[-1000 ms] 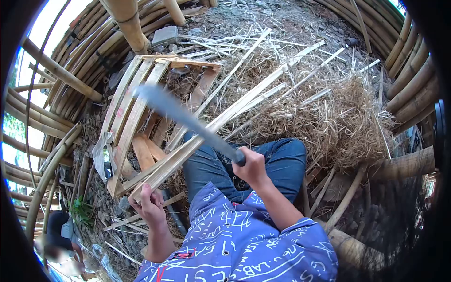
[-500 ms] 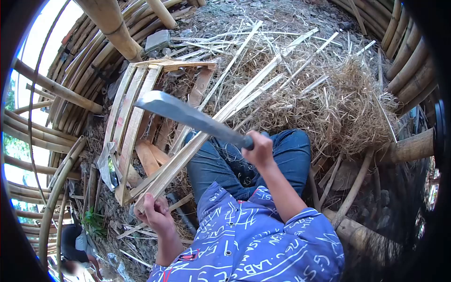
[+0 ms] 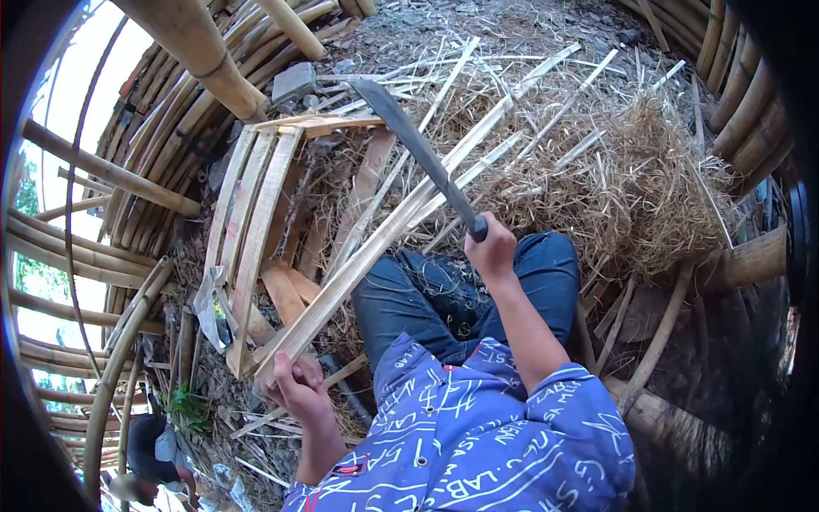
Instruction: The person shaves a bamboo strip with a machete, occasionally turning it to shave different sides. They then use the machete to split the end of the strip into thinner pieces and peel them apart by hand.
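Observation:
In my right hand (image 3: pixel 492 249) is the dark handle of a machete (image 3: pixel 420 147), fingers wrapped round it above my lap. Its long blade points up and to the left and crosses over a bundle of split bamboo strips (image 3: pixel 358 266) in this view. My left hand (image 3: pixel 296 394) is closed on the near end of these strips at lower left. From there the strips slant away up and to the right, passing over a slatted wooden crate (image 3: pixel 243 218) and my left leg.
A heap of curly bamboo shavings (image 3: pixel 606 200) with loose strips lies beyond my knees. Bamboo poles (image 3: pixel 192 47) stand around me. A grey block (image 3: pixel 294 83) is behind the crate. Another person (image 3: pixel 153 448) is at lower left, outside the poles.
The machete has swung, its tip going up and to the right, from pointing left to pointing up-left. My left hand keeps its hold on the strips. The whole view has shifted slightly.

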The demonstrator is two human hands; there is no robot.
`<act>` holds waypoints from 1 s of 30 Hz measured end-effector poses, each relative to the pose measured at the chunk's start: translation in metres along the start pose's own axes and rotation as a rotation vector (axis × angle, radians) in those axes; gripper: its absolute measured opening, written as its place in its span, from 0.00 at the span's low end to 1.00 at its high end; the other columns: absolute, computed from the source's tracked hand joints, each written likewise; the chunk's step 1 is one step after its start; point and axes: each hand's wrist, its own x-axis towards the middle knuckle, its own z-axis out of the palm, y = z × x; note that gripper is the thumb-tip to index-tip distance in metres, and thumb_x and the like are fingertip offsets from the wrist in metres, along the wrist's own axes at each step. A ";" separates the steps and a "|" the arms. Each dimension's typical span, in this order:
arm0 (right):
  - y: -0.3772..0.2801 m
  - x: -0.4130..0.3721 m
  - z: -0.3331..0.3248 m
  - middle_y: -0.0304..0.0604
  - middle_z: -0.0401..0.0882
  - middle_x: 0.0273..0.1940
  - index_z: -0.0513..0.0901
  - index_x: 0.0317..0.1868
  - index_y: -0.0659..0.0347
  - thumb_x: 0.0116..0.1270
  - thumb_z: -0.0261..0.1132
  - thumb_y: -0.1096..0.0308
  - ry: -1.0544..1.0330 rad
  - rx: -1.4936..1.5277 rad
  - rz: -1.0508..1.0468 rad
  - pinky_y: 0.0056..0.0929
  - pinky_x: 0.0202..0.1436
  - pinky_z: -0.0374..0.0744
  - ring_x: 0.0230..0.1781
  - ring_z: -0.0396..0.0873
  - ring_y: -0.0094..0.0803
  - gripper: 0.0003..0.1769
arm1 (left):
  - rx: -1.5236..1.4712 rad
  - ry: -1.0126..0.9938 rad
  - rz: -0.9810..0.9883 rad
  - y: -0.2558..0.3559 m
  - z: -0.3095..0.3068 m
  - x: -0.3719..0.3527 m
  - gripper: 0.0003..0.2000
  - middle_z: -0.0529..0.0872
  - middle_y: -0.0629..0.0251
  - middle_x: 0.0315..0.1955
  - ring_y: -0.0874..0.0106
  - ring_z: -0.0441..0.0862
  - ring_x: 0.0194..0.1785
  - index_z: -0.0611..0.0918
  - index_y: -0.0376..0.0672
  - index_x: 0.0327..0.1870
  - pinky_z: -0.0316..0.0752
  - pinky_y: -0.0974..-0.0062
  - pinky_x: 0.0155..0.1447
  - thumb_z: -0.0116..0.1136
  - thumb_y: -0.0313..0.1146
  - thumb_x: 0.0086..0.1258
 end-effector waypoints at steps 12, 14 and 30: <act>0.022 0.010 0.005 0.49 0.80 0.24 0.77 0.33 0.57 0.52 0.69 0.70 -0.039 -0.020 0.070 0.47 0.31 0.78 0.27 0.81 0.51 0.09 | 0.057 -0.091 -0.047 0.000 0.005 0.000 0.18 0.60 0.72 0.09 0.79 0.56 0.13 0.62 0.49 0.20 0.52 0.79 0.21 0.46 0.37 0.75; 0.015 0.003 -0.006 0.50 0.81 0.24 0.78 0.34 0.57 0.51 0.69 0.70 -0.066 0.053 0.030 0.45 0.32 0.79 0.27 0.81 0.51 0.10 | 0.028 -0.042 -0.058 -0.005 0.002 0.000 0.18 0.61 0.73 0.09 0.79 0.56 0.14 0.62 0.49 0.20 0.52 0.79 0.21 0.45 0.38 0.75; 0.027 0.016 0.012 0.48 0.80 0.24 0.79 0.32 0.57 0.47 0.68 0.72 -0.018 0.218 -0.175 0.41 0.32 0.80 0.27 0.82 0.47 0.10 | 0.330 0.065 0.140 -0.018 -0.021 0.014 0.19 0.57 0.73 0.10 0.80 0.52 0.15 0.60 0.49 0.20 0.48 0.77 0.21 0.37 0.41 0.78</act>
